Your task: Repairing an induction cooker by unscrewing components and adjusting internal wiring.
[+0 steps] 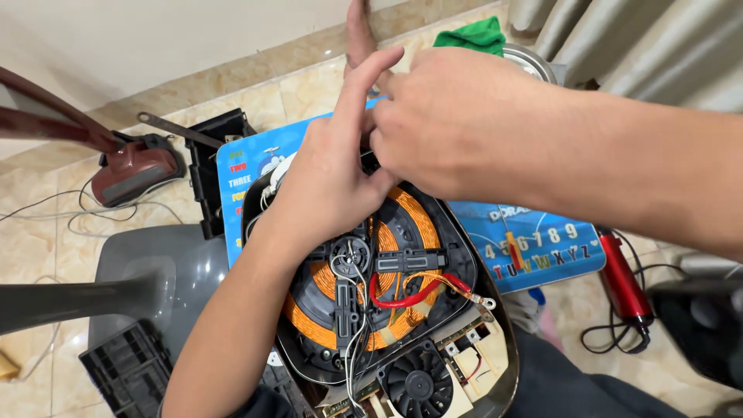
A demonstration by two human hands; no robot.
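Both hands, left hand [329, 182] and right hand [457, 124], pinch together over the far edge of the coil [387, 263]; what they hold is hidden. The fan [418, 381] lies nearer the body.

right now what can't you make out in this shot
Head view only:
- Far edge of the opened cooker: covered by the left hand and right hand.
- What the fingers pinch, if anything: hidden between the hands.
- Copper coil: upper left part is under the left hand.
- Cooling fan: cut off by the bottom edge.
- Red tool on the floor: too small to tell its kind.
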